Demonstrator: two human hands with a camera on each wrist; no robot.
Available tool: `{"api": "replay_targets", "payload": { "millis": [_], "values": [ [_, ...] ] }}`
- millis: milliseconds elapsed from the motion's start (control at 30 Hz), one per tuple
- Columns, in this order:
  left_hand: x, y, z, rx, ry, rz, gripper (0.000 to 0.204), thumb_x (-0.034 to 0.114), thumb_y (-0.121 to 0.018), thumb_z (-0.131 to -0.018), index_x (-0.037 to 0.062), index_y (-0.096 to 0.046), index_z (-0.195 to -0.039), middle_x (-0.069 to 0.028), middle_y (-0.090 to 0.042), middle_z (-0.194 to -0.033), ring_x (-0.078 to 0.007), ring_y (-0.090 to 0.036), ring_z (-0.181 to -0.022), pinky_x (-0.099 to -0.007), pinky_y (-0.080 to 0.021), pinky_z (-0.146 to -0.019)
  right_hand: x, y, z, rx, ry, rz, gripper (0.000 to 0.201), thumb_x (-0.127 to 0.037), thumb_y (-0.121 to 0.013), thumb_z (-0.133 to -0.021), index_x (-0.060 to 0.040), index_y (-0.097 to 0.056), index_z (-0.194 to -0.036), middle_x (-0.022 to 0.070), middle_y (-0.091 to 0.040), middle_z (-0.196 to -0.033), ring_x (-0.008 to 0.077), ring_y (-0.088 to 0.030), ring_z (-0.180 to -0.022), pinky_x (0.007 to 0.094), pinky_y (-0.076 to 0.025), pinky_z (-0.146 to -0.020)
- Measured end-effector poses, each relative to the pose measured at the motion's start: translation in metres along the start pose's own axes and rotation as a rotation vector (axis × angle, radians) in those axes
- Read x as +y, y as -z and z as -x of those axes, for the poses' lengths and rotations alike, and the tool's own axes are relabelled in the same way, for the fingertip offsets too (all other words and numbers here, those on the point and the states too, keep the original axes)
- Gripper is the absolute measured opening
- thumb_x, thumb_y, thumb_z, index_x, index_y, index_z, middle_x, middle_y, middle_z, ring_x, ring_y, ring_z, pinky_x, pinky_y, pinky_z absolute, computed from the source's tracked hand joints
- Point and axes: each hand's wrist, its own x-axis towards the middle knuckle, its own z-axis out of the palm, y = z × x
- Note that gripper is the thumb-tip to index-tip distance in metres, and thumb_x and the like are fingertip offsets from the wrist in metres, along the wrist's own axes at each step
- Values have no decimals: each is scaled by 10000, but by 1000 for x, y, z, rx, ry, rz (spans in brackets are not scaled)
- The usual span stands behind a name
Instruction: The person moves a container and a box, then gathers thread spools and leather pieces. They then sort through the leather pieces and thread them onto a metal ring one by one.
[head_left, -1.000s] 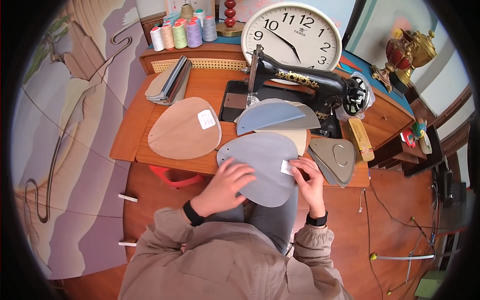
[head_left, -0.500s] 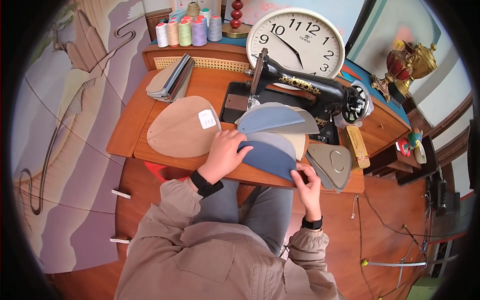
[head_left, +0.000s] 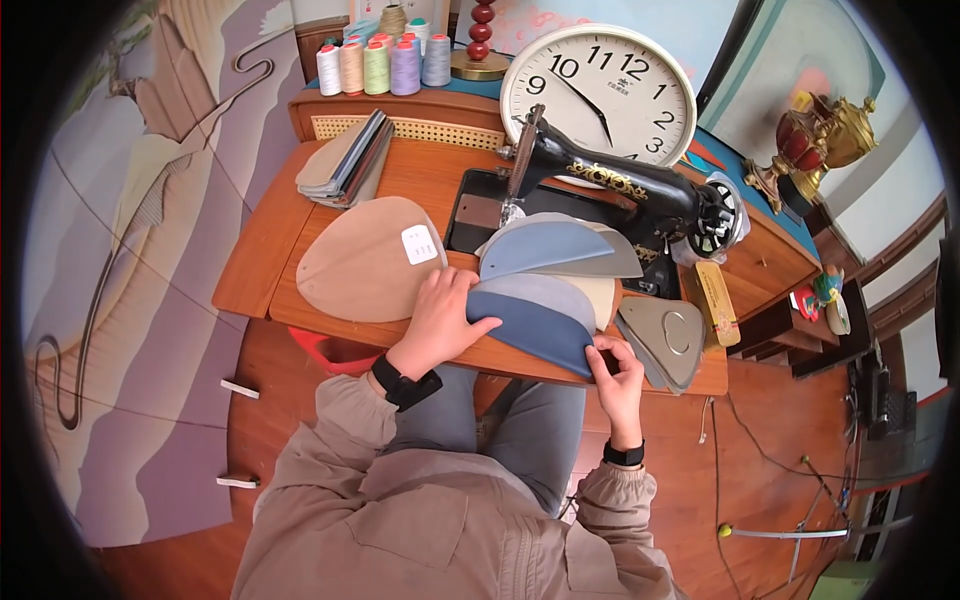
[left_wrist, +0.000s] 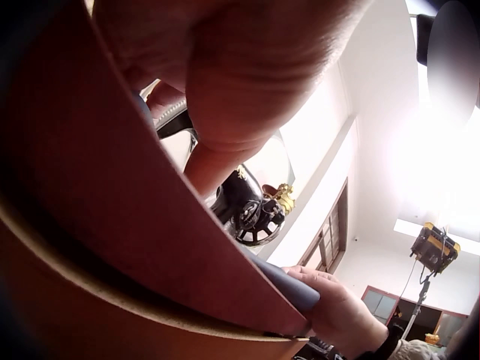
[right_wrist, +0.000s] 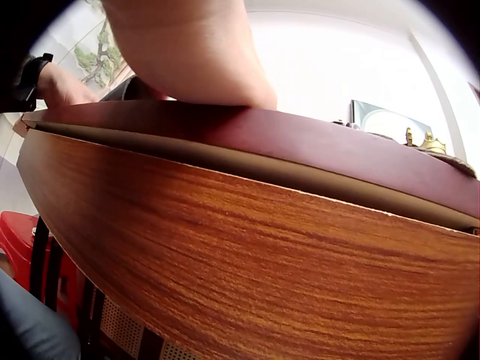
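A rounded sheet piece, dark blue [head_left: 528, 338] on the side that shows, lies doubled over along the table's front edge in the head view. A light grey-blue surface [head_left: 560, 296] shows just behind it. My left hand [head_left: 437, 315] holds its left end, thumb stretched over the blue. At the right end my right hand [head_left: 615, 375] pinches the corner between thumb and fingers. In the left wrist view the right hand [left_wrist: 341, 311] grips the blue roll-like edge. A brown rounded piece [head_left: 365, 260] with a white label lies left of my left hand.
Behind the work stands a black sewing machine [head_left: 620, 180], with a large clock [head_left: 600, 90] at its back. Folded blue and grey pieces [head_left: 545, 247] lie before it. Grey-brown pieces [head_left: 665, 340] and a yellow box [head_left: 715, 303] sit right; a stack [head_left: 345, 160] stands back left.
The grey-blue piece was spread with its white label showing; it is now on the table edge, doubled over with dark blue showing. Both hands shifted to its ends, the left one moving up.
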Motion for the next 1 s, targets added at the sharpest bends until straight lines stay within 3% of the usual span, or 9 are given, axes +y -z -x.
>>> {"api": "replay_targets", "payload": {
  "millis": [267,333,400,467,667,800,900,967,1000],
  "values": [
    [5,13,11,-130,94,-25,576,345,-866,-709,45,-565,-1097,-130,-549,-989,-333,-543,-980,-425,-444,-885,6,3,2,-21,21,4,129,-60,-740,-862,-5,-705,-973,70,-671,-988,127,-609,-829,256,-490,-755],
    [10,18,14,-97,156,139,548,304,-870,-717,59,-549,-1086,-126,-528,-1036,-334,-548,-958,-429,-457,-862,6,3,0,-38,-3,-43,122,-59,-735,-864,-3,-702,-967,75,-675,-1000,129,-615,-838,254,-493,-757],
    [6,14,19,-110,158,186,530,278,-868,-721,62,-542,-1079,-122,-516,-1054,-334,-538,-978,-428,-463,-851,-1,7,0,-48,-25,-27,133,-70,-742,-856,-1,-698,-961,93,-681,-1032,167,-627,-910,279,-491,-816],
    [4,9,24,-120,160,232,514,251,-867,-726,65,-535,-1072,-118,-503,-1071,-334,-527,-997,-427,-470,-839,-8,10,-1,-131,88,22,166,-85,-766,-816,-5,-702,-947,104,-684,-1078,237,-615,-1061,336,-470,-926],
    [11,14,28,58,18,92,482,236,-864,-731,65,-540,-1044,-114,-493,-1060,-332,-455,-1065,-425,-402,-914,-22,18,-3,-292,188,132,188,-103,-789,-754,-15,-710,-901,114,-680,-1141,312,-548,-1232,442,-391,-1053],
    [6,12,34,71,20,59,423,250,-849,-745,51,-549,-967,-114,-505,-1042,-323,-452,-1031,-420,-368,-912,-15,20,-5,-347,210,194,174,-102,-783,-762,-15,-709,-893,134,-670,-1181,304,-534,-1248,446,-385,-1052],
    [0,15,39,70,31,59,382,249,-824,-775,36,-549,-932,-107,-520,-1023,-321,-457,-1012,-418,-372,-900,2,18,-5,-318,123,179,170,-123,-758,-819,-3,-702,-925,143,-673,-1194,305,-530,-1248,427,-383,-1050],
    [-5,20,41,59,44,57,366,248,-811,-792,29,-549,-923,-104,-528,-1013,-320,-460,-1004,-418,-374,-899,9,12,-7,-222,9,111,165,-154,-707,-899,4,-685,-939,121,-696,-1034,267,-596,-1057,376,-433,-939],
    [-5,19,42,73,44,64,345,242,-796,-808,26,-551,-919,-103,-533,-1006,-320,-463,-995,-416,-378,-894,11,12,-7,-225,6,104,165,-154,-707,-899,4,-685,-939,121,-696,-1034,267,-596,-1057,376,-433,-939]
  ]
}}
